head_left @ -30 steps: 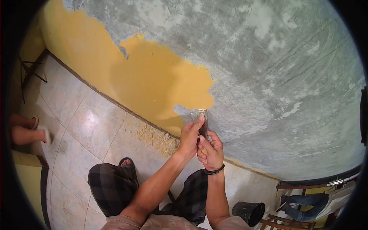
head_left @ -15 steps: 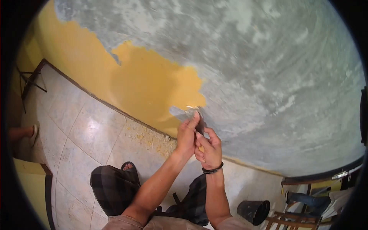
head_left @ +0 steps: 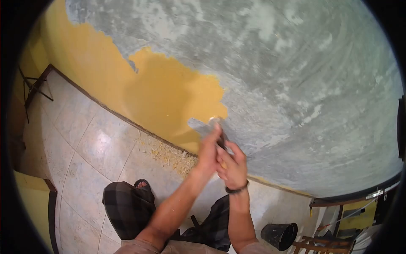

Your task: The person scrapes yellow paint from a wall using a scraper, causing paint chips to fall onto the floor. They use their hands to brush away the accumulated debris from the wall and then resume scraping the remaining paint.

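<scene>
Wall [head_left: 287,76] ahead, paint flakes [head_left: 171,157] along its foot on the floor [head_left: 89,178], bucket [head_left: 279,236] at lower right.

The wall [head_left: 287,76] fills the upper part of the frame, mostly mottled grey with pale patches, while yellow paint [head_left: 160,89] with a ragged edge covers its left portion. Along its foot, flakes [head_left: 165,156] litter a pale tiled floor [head_left: 84,182], where light glares at left of centre. A dark metal stand [head_left: 36,88] is at the left edge. At lower right are a black bucket [head_left: 279,236] and wooden furniture [head_left: 323,245]; a low yellow wall [head_left: 34,199] occupies the lower left.
</scene>
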`<state>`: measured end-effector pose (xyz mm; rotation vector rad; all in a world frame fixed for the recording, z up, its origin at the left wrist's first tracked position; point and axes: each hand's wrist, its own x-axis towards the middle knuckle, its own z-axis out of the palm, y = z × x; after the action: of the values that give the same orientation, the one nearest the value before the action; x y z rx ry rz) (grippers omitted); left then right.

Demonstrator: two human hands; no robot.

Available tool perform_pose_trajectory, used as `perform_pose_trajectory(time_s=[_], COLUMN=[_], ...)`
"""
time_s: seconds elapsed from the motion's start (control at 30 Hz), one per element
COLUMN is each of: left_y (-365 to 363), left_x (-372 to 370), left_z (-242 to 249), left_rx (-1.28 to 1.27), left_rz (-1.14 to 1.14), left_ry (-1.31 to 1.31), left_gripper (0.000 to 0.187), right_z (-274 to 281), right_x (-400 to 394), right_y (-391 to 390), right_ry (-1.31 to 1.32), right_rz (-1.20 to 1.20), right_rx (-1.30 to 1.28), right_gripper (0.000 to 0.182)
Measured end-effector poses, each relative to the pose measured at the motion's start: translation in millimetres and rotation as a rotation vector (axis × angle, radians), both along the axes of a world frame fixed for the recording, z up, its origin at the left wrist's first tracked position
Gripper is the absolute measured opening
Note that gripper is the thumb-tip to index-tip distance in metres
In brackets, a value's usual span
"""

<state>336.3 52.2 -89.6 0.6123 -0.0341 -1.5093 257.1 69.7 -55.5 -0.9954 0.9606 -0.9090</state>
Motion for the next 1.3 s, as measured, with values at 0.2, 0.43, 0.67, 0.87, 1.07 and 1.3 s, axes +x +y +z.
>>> perform_pose_trajectory(time_s=[0.2,0.43,0.67,0.87,1.07,1.3], left_y=[0,13,14,5,7,4], left_x=[44,7,-13,5,12,14], left_z=[7,-47,-40,-42,-31,-20], left_rx=[0.012,0.056,0.068,0.075,0.058,0.087], left_rz=[0.131,-0.173,-0.094,0.018,0.066,0.087], left_ry=[0.017,-0.09,0.093,0.092,-0.003,-0.072], left_gripper=[0.045,0.04,0.039,0.037,0.038,0.039], right_z=[15,-36,-42,-50,-46,-39], right_x=[33,-22,-29,-6,0,3], right_y=[-9,26,17,7,9,7], right_ry=[-0.001,-0.048,0.097,0.111,0.077,0.043], right_rz=[0.183,0.133,0.02,0.014,-0.035,-0.044], right_rx=[0.059,-0.036,-0.019,-0.057,0.008,0.05], right_gripper=[0.017,0.028,0.018,0.018,0.019,0.018])
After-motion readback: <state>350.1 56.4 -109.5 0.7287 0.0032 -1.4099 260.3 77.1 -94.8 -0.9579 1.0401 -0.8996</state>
